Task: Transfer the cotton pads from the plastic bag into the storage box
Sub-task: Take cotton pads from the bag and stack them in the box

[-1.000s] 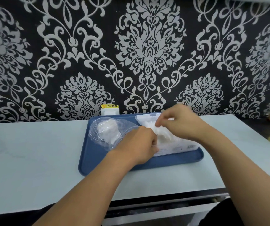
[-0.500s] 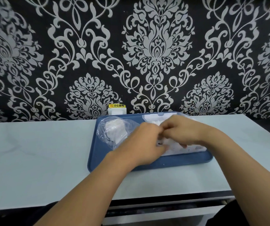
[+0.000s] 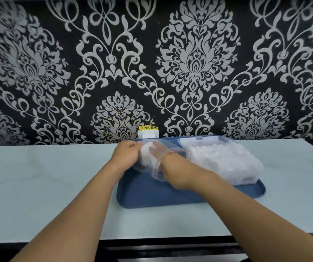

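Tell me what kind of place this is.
Probably an indoor counter or workstation, home or shop unclear: a pale countertop against dark damask wallpaper, a wall socket with a yellow warning label, and a blue tray.

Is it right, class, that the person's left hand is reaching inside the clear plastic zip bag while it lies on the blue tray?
No. The head view shows the right hand inside the clear plastic zip bag; the left hand holds it from outside. It does lie on the blue tray.

The right hand, earlier pinching at the storage box, is now reaching inside the plastic bag left of the box. The left hand is now gripping the bag's far end.
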Demonstrator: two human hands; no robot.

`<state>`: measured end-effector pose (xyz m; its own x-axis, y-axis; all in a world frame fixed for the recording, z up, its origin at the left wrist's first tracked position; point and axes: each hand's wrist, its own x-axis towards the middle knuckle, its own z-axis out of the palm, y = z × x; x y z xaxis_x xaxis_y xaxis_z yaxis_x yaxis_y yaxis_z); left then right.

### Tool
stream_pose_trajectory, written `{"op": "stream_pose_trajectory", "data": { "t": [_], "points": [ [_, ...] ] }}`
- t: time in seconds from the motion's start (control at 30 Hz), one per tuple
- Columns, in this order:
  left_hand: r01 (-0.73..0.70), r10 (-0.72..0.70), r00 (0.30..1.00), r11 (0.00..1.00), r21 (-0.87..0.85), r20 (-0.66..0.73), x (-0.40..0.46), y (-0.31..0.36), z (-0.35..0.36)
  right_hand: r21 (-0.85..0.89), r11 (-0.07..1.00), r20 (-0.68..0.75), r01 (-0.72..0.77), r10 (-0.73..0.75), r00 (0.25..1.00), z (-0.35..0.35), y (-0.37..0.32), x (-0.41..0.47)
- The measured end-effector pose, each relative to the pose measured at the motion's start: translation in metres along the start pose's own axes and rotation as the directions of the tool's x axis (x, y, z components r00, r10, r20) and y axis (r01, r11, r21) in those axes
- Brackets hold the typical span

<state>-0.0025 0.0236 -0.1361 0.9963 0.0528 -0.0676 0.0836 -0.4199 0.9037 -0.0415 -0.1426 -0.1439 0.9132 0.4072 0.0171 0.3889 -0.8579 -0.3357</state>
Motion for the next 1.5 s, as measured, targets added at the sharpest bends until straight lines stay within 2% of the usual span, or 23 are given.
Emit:
{"op": "stream_pose_trajectory", "data": {
  "t": [0.1,0.2,0.33,0.4,0.47,0.53,0.67,0.73,0.8,0.9,1.0,1.13,1.2,1.27,1.33,1.5],
  "points": [
    [0.029,-0.028,0.999,0.999,-0.019,0.029,-0.001,0.0,0.001,0.034,0.997,-0.088,0.065,-0.062,0.994,-0.005,0.001,-0.003],
    [0.054,-0.051,0.996,0.998,-0.034,0.072,-0.003,0.003,0.004,-0.031,0.995,-0.228,0.096,-0.1,0.968,-0.009,0.0,-0.003],
    [0.064,-0.056,0.993,0.995,-0.071,0.101,-0.001,0.006,0.008,-0.115,0.993,-0.232,0.022,-0.049,0.971,-0.009,0.005,0.004],
    [0.059,-0.054,0.995,0.996,-0.06,0.085,-0.001,0.005,0.008,-0.14,0.989,-0.248,0.038,-0.072,0.966,-0.011,0.004,0.002],
    [0.059,-0.055,0.996,0.997,-0.059,0.069,0.0,0.005,0.01,-0.141,0.987,-0.231,0.077,-0.108,0.967,-0.012,0.002,0.0],
    [0.059,-0.056,0.996,0.997,-0.047,0.067,-0.001,0.006,0.01,-0.156,0.983,-0.152,0.096,-0.12,0.981,-0.019,-0.008,-0.002],
    [0.064,-0.061,0.996,0.997,-0.038,0.065,-0.004,0.007,0.011,-0.321,0.93,0.007,0.179,-0.187,0.982,-0.046,-0.038,-0.014],
    [0.048,-0.045,0.998,0.997,-0.059,0.04,-0.006,0.008,0.011,-0.335,0.919,-0.02,0.209,-0.228,0.973,-0.05,-0.037,-0.023],
    [0.044,-0.042,0.999,0.995,-0.094,0.022,-0.005,0.008,0.011,-0.26,0.954,-0.11,0.148,-0.182,0.977,-0.042,-0.025,-0.022],
    [0.047,-0.048,0.999,0.994,-0.103,-0.01,-0.004,0.006,0.011,-0.187,0.981,-0.151,0.044,-0.073,0.986,-0.028,-0.013,-0.02],
    [0.03,-0.031,0.999,0.994,-0.105,-0.013,0.0,0.005,0.014,-0.174,0.984,-0.173,0.027,-0.058,0.983,-0.026,-0.006,-0.023],
    [0.103,-0.089,0.986,0.99,-0.098,0.14,0.002,0.004,0.014,-0.19,0.978,-0.134,0.087,-0.113,0.985,-0.029,-0.011,-0.024],
    [0.158,-0.122,0.961,0.979,-0.129,0.248,0.0,0.005,0.014,0.03,0.997,-0.161,0.067,-0.061,0.985,-0.031,-0.007,-0.026],
    [0.168,-0.116,0.949,0.973,-0.159,0.294,-0.002,0.006,0.015,0.244,0.968,-0.255,0.059,0.005,0.967,-0.03,0.002,-0.028],
    [0.172,-0.112,0.953,0.965,-0.199,0.283,-0.003,0.007,0.014,0.317,0.947,-0.314,0.062,0.043,0.949,-0.03,0.004,-0.029],
    [0.139,-0.104,0.975,0.975,-0.173,0.196,0.0,0.002,0.012,0.168,0.975,-0.364,0.147,-0.077,0.928,-0.032,0.003,-0.024]
  ]
}}
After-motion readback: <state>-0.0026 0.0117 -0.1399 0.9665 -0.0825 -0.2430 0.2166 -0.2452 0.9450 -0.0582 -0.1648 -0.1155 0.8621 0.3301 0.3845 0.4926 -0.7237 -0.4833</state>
